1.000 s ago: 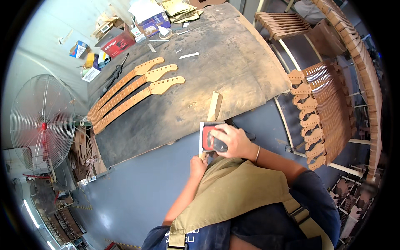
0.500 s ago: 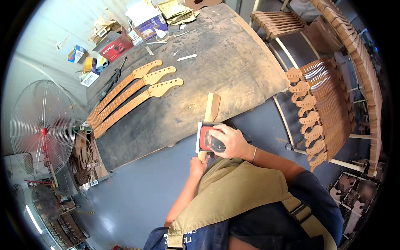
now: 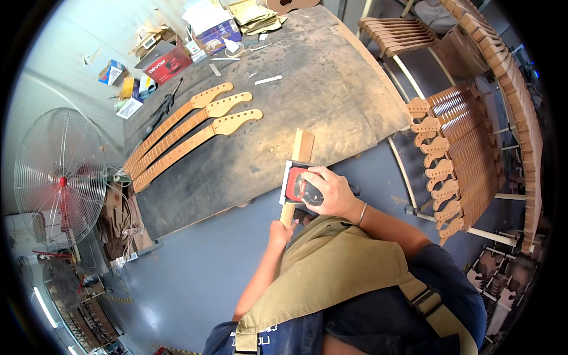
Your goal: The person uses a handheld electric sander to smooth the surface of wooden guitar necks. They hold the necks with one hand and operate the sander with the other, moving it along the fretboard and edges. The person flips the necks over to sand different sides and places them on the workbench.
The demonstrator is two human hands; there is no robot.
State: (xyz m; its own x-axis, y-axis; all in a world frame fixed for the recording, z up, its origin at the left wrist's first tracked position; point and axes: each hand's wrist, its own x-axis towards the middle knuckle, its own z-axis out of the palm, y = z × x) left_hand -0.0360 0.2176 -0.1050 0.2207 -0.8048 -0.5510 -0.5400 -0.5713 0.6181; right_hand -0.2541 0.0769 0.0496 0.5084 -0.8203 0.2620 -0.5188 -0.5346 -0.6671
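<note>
My right hand (image 3: pixel 335 194) is wrapped over the top of a red and black power sander (image 3: pixel 294 183). Its flat pad sits on a long, pale wooden piece (image 3: pixel 303 145), covering the middle of it. The far end of that piece rests on the workbench (image 3: pixel 236 168), while the near end sticks out past the front edge. Around this near end my left hand (image 3: pixel 280 233) is closed, close to my apron. Left of the sander, three guitar necks (image 3: pixel 195 137) lie side by side on the bench, headstocks toward the right.
Boxes (image 3: pixel 168 62), sandpaper sheets (image 3: pixel 253 15) and a white bottle (image 3: pixel 231 45) stand along the bench's back. A caged fan (image 3: pixel 61 177) is at the left. On the right, a rack holds many guitar necks (image 3: pixel 464 160), beside a curved row of wooden pieces (image 3: pixel 526 118).
The sander, with my right hand on it, has slid a little away from me along the wooden piece, baring more of the near end. My left hand keeps its hold.
</note>
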